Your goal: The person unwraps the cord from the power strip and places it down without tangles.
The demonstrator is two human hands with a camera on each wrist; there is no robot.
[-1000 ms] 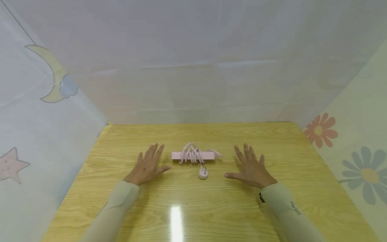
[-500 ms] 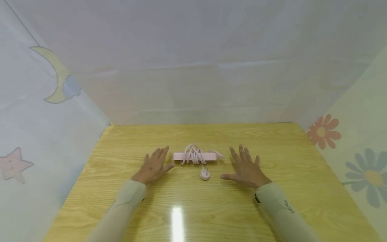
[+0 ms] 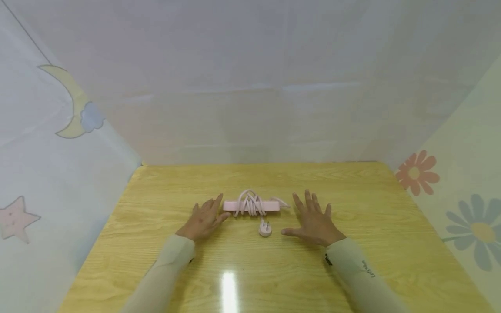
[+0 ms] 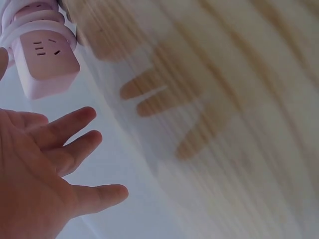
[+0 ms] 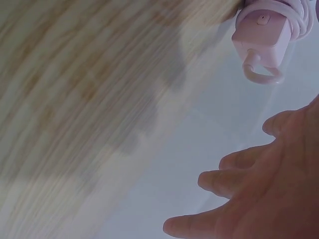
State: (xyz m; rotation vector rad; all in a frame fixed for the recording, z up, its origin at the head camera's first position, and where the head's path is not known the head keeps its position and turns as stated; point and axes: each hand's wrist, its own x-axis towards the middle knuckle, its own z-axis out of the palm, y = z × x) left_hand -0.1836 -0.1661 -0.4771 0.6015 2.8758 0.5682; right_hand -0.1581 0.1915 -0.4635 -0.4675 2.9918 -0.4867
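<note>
A pink power strip (image 3: 272, 206) lies across the middle of the table, its cord (image 3: 250, 203) wound around its body. The round plug (image 3: 265, 229) rests in front of it, prongs facing up. My left hand (image 3: 204, 220) is spread at the strip's left end, with thumb and index finger right beside that end. In the left wrist view, socket slots show on the end of the power strip (image 4: 47, 59). My right hand (image 3: 314, 224), fingers spread and holding nothing, is a short way off the right end. The right wrist view shows the cord leaving the power strip (image 5: 261, 35) there.
The wooden table (image 3: 250, 261) has a bright light reflection near its front. A pale cloth wall (image 3: 250, 121) rises behind its back edge. Cloth walls also stand at both sides, with a moon (image 3: 72, 100) printed on the left and flowers (image 3: 415, 173) on the right.
Both hands have moved inward toward the power strip, the left now right at its end and the right nearer. The strip has stayed in place on the table.
</note>
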